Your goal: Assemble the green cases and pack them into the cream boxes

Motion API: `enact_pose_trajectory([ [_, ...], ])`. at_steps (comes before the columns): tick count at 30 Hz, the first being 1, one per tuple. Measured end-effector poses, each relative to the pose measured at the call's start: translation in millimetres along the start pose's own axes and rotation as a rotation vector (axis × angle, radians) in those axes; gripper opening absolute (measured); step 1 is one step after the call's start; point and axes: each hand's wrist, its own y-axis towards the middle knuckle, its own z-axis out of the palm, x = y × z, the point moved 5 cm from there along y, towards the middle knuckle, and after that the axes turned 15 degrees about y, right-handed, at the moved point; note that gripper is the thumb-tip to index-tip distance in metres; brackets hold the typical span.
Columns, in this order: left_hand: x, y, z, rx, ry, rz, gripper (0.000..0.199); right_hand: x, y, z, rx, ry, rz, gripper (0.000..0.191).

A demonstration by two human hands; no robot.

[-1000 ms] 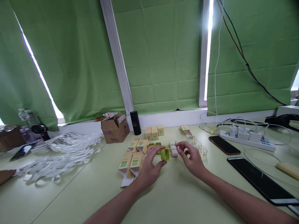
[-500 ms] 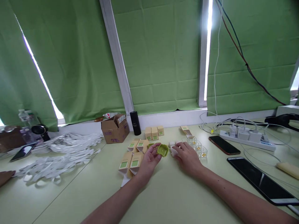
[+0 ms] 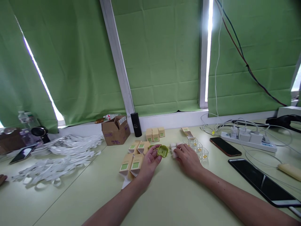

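Observation:
My left hand (image 3: 150, 161) pinches a small green square dish (image 3: 162, 151), tilted so that its hollow side faces me. Another green piece shows partly behind the fingers. At the small white blocks (image 3: 173, 146), my right hand (image 3: 187, 157) has its fingertips closed on one of them, partly hidden by the fingers. Just beyond the right hand stand several clear cups (image 3: 203, 153) with yellow centres. Beside the left hand are several open tan cartons (image 3: 125, 163) with green labels.
Closed tan boxes (image 3: 155, 135) stand at the back, near a black cylinder (image 3: 136, 124) and a cardboard box (image 3: 115, 131). White straps (image 3: 56, 166) lie left. Phones (image 3: 225, 146), a power strip (image 3: 250, 141) and cables are right. Another person's hand (image 3: 2, 179) shows at the left edge.
My right fingers have closed in on a white block. The green dish has shifted slightly left with my left hand. The other person's hand has drawn back toward the left edge.

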Motion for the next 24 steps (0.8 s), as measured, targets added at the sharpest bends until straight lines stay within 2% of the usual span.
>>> enact_pose_trajectory([
  [2, -1.8, 0.1, -1.7, -0.028, -0.005, -0.003, 0.063, -1.8, 0.0, -4.1, -0.065, 0.222, 0.054, 0.021],
  [5, -3.8, 0.2, -3.7, -0.063, -0.043, -0.017, 0.062, -5.5, 0.6, -6.2, -0.132, 0.706, 0.204, 0.016],
  [9, -3.4, 0.5, -5.0, -0.086, -0.089, -0.042, 0.061, 0.1, -0.4, 0.4, -0.121, 1.380, 0.473, 0.042],
  [11, -2.6, 0.3, -5.4, -0.095, -0.082, -0.056, 0.061, 7.8, -1.3, 1.3, -0.122, 1.603, 0.552, 0.046],
  [16, -3.3, -0.7, -4.3, -0.098, -0.039, -0.062, 0.061, 21.3, -2.6, -1.7, -0.097, 1.802, 0.613, 0.043],
  [24, -5.0, -1.0, -3.6, -0.089, 0.069, -0.020, 0.058, 26.6, -1.8, -13.6, -0.141, 1.813, 0.551, 0.042],
])
